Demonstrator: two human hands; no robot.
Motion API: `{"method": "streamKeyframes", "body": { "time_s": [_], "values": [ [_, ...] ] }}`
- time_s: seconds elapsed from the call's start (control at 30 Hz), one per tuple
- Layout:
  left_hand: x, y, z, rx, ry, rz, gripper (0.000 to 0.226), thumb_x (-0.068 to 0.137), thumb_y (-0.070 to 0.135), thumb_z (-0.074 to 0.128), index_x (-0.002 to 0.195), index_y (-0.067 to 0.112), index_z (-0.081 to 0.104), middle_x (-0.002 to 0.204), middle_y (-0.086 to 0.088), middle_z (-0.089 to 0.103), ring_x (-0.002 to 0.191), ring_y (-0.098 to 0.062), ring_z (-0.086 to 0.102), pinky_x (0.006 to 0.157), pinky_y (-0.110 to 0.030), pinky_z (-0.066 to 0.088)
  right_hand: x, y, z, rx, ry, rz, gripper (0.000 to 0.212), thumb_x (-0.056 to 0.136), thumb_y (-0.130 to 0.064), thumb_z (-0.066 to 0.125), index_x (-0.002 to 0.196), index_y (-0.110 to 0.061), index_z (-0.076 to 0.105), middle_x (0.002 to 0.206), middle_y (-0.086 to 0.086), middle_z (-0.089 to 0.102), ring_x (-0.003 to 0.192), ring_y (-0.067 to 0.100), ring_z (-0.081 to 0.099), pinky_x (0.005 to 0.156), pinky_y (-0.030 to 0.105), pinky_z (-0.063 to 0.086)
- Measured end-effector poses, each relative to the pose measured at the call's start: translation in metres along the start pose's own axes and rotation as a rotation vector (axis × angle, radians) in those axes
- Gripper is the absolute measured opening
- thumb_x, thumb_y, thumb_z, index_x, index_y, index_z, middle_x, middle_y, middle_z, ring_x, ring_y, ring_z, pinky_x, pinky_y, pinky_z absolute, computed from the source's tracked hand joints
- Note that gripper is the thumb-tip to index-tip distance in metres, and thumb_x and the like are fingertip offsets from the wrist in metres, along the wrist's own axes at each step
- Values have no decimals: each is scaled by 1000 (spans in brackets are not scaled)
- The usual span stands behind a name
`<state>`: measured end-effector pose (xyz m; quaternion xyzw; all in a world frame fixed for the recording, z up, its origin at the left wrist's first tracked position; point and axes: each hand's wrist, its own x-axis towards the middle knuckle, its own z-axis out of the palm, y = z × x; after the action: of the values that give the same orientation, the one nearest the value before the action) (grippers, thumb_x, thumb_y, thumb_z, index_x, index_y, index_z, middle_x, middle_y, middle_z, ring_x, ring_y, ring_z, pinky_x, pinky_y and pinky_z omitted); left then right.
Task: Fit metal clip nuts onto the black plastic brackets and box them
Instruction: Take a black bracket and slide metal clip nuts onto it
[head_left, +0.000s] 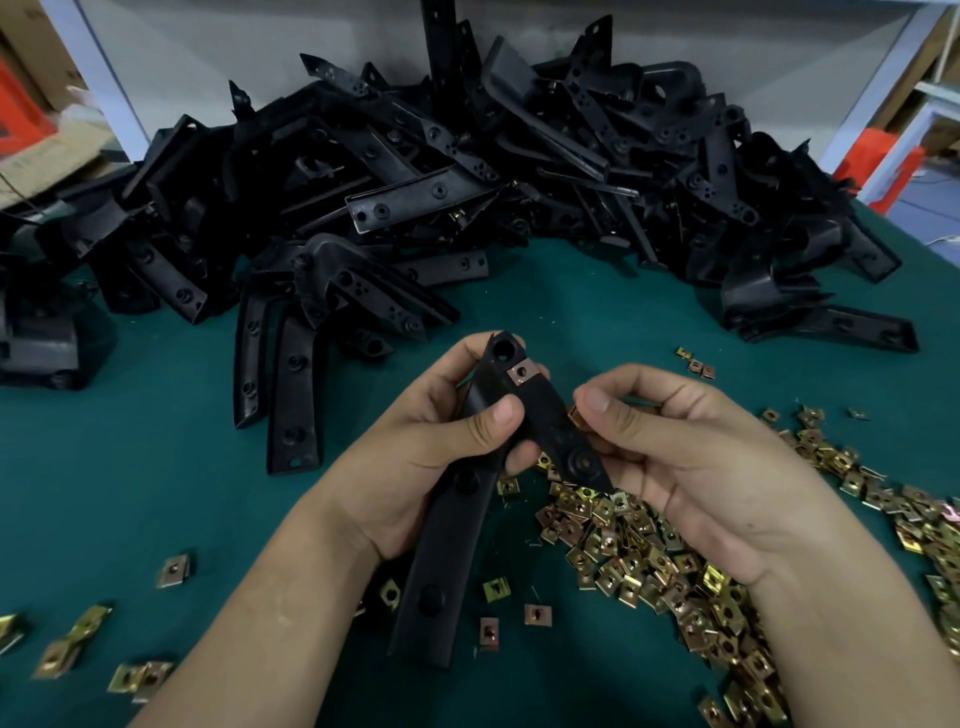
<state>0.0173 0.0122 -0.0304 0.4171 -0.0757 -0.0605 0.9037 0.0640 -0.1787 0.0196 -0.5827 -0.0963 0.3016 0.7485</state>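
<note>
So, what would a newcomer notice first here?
A big heap of black plastic brackets sprawls across the far side of the green table. Nearer, the left hand grips one black bracket bearing a fitted metal clip nut, while the right hand pinches another nut by a brass-coloured nut pile.

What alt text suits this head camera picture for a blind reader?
A left hand grips a black plastic bracket with one clip nut fitted, while the right hand pinches a second nut at its edge. Loose nuts and piled brackets lie on the green table.
</note>
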Motion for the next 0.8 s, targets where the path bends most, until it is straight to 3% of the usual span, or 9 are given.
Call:
{"method": "streamKeyframes", "body": {
  "time_s": [0.2, 0.33, 0.5, 0.63, 0.8],
  "values": [
    [1, 0, -1, 27, 24, 17, 39, 76, 14, 83, 111, 24, 69, 108, 1, 71, 92, -13, 71, 76, -25, 59, 2, 4, 5, 33, 70, -2, 20, 63, -23, 79, 75, -11, 68, 80, 12, 73, 68, 17, 70, 59, 24, 58],
    [1, 0, 0, 33, 37, 31, 36, 76, 12, 80, 109, 24, 70, 106, 1, 72, 90, -13, 72, 75, -25, 59, 2, 6, 7, 60, 91, -16, 12, 68, -19, 76, 71, -12, 67, 80, 12, 73, 67, 18, 70, 58, 23, 58],
    [1, 0, 0, 77, 60, 42, 35, 79, 3, 78, 105, 25, 70, 103, 1, 72, 87, -14, 70, 73, -25, 59, 1, 5, 10, 25, 66, -12, 17, 68, -20, 76, 70, -10, 62, 86, 14, 74, 68, 18, 71, 60, 23, 58],
    [3, 0, 0, 142, 96, 83, 32, 79, 8, 72, 106, 22, 66, 96, -3, 69, 81, -17, 68, 75, -27, 59, 2, 8, 14, -44, 91, -22, 18, 69, -23, 76, 67, -10, 63, 81, 11, 72, 69, 21, 71, 61, 25, 58],
    [3, 0, -1, 178, 116, 129, 33, 85, 0, 65, 113, 16, 56, 92, -3, 66, 81, -18, 67, 73, -27, 57, 3, 11, 18, -158, 133, -77, 34, 78, -35, 69, 72, -2, 64, 81, 14, 73, 75, 24, 74, 65, 25, 58]
  ]
}}
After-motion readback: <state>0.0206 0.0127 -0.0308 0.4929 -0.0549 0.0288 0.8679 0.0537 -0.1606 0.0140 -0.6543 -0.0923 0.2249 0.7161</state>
